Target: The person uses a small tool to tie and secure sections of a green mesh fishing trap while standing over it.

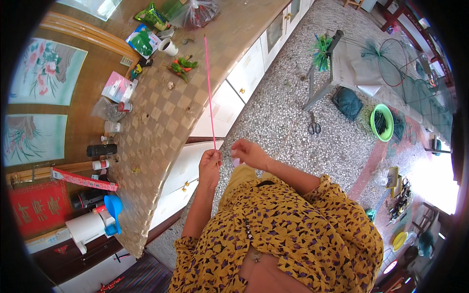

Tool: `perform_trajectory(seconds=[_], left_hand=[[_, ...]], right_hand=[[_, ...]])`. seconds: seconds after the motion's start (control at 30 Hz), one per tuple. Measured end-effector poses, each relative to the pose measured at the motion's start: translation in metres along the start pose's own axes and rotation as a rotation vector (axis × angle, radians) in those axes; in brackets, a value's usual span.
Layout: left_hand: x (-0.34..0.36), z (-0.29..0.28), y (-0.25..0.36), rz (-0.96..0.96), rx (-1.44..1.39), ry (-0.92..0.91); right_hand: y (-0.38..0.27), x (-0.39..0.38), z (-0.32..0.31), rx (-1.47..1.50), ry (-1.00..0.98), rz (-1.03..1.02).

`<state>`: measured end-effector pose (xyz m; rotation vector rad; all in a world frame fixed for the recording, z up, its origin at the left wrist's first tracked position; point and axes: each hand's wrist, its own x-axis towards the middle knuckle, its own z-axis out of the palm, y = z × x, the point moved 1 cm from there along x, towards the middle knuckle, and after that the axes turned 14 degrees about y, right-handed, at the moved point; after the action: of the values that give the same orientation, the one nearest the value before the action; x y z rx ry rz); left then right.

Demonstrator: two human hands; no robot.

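My left hand (210,163) is closed in a pinch round the lower end of a long, thin pink stick (210,93). The stick points away from me, above the edge of the checked countertop (168,100). Close by on the right, my right hand (250,154) has its fingers bent together. A small pale, pinkish patch (236,161) shows just below its fingertips, too unclear to name. The two hands are a little apart, in front of my body.
On the counter are green and red peppers (181,67), a white cup (168,47), several jars and a blue scoop (113,212). White cabinets run beneath. Scissors (314,126) and a green basin (381,122) lie on the speckled floor, near a table (359,63) with netting.
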<state>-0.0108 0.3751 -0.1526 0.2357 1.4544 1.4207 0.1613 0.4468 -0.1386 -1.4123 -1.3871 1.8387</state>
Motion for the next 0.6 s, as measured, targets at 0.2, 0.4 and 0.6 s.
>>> perform_trajectory(seconds=[0.2,0.4,0.6], left_hand=[[0.027,0.040,-0.003,-0.169,-0.142,-0.116],[0.042,0.089,0.000,-0.261,-0.218,-0.204],[0.055,0.132,0.004,-0.259,-0.067,-0.334]], right_hand=[[-0.011,-0.005,0.016,-0.018,0.084,-0.160],[-0.020,0.013,-0.012,-0.037,0.361,-0.170],[-0.027,0.025,-0.050,-0.130,0.479,-0.268]])
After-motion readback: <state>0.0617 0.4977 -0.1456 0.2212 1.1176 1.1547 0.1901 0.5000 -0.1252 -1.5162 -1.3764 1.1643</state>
